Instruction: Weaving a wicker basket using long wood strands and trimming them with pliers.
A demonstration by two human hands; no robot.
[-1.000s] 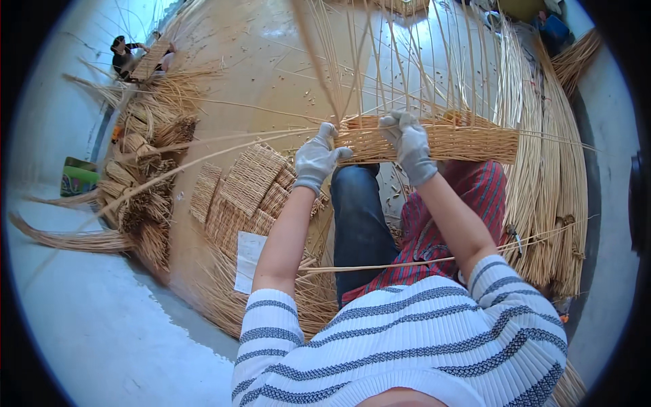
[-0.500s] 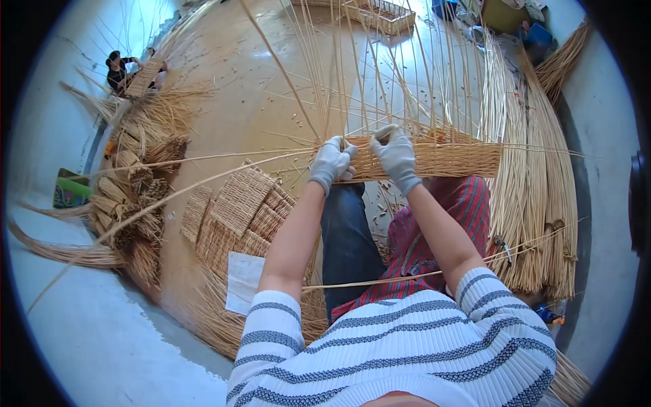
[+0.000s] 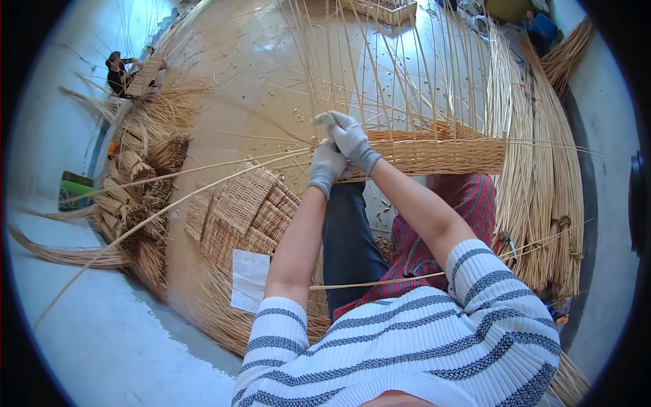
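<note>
Toward nine o'clock along the woven wicker piece (image 3: 434, 156), my right hand (image 3: 351, 139) has moved; now it meets my left hand (image 3: 328, 163), so two hands serve one end. Fingers are bent; what they pinch, I cannot tell. One piece lies at two o'clock from the view's centre, one paper sheet (image 3: 249, 281) between seven and eight.

Looking steeply down and forward from the person's head through a wide fisheye lens. Taking in the shirt (image 3: 407, 339) from very near along the lower edge, the left hand (image 3: 327, 165) and right hand (image 3: 348, 138) somewhat farther off around the middle, and the floor (image 3: 237, 88) beyond them. Reaching a distant co-worker (image 3: 121, 73) at upper left. Bending the walls (image 3: 603, 224) at both sides.
</note>
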